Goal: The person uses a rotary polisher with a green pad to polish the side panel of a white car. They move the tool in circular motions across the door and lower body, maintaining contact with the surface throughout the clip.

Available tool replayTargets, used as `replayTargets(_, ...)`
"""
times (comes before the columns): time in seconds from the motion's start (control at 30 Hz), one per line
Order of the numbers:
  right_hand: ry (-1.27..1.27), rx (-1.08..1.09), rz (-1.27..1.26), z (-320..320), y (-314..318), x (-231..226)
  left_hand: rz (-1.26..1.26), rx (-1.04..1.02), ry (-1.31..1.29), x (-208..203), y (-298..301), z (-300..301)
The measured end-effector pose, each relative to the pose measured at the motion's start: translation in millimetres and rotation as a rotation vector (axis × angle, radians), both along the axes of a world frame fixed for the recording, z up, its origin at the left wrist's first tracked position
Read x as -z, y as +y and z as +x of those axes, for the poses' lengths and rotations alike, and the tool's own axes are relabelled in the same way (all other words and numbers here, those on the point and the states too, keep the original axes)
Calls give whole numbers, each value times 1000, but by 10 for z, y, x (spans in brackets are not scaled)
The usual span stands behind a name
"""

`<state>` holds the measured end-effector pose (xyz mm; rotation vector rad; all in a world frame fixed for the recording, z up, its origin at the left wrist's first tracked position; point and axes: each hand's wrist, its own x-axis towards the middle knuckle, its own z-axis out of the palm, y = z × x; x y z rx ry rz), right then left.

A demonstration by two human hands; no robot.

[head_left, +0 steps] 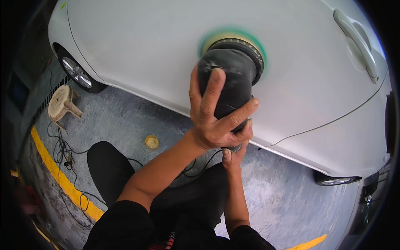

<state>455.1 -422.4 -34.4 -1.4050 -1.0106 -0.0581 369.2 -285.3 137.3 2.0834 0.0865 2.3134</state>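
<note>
black polisher (227,64), smudged pale grey; yellowish pad (235,36), green-rimmed; silvery-white car door (141,54); mottled grey floor (121,114), yellow stripe (68,183); beige stool (60,101).

The left hand (213,131) is clasping the black polisher (234,85), the right hand (236,157) its lower end. The polisher's green-edged pad (228,35) is touching the white car door (146,46); below and left of the polisher, a yellow tub (152,142) is sitting.

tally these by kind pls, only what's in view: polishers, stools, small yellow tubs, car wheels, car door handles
Polisher: 1
Stool: 1
Small yellow tub: 1
Car wheels: 2
Car door handle: 1
Total: 6
</note>
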Motion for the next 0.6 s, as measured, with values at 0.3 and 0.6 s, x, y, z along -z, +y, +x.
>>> replayTargets(0.3,-302,-61,-341,-494,717,-472,-146,7,-97,86,1006,-897)
replayTargets(0.6,-198,-27,-203,-428,451,-396,-130,-66,7,-209,647,-763)
